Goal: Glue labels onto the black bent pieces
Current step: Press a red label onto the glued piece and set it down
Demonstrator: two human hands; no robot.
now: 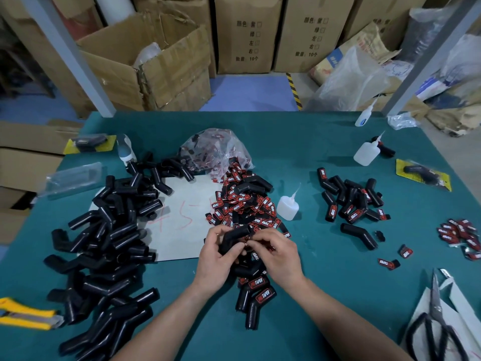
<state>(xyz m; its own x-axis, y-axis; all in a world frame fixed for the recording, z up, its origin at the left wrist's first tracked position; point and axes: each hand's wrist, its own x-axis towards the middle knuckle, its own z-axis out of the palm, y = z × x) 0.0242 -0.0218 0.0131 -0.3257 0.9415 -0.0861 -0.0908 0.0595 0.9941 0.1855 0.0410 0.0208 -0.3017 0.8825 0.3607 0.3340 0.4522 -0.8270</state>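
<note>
My left hand (pixel 214 256) grips a black bent piece (pixel 233 238) above the green table (pixel 325 282). My right hand (pixel 278 252) pinches a small label (pixel 247 239) against that piece's end. A pile of red-and-black labels (pixel 244 204) lies just beyond my hands, spilling from a clear bag (pixel 216 149). Many unlabelled black bent pieces (pixel 109 243) are heaped at the left. Labelled pieces (pixel 256 290) lie below my hands, and more labelled pieces (pixel 351 199) sit at the right. A glue bottle (pixel 287 205) stands right of the label pile.
Two more glue bottles (pixel 367 152) stand at the far right. Scissors (pixel 437 324) lie on white paper at the lower right, and loose labels (pixel 460 234) at the right edge. A yellow cutter (pixel 26 313) lies at the lower left. Cardboard boxes (pixel 161 63) stand behind the table.
</note>
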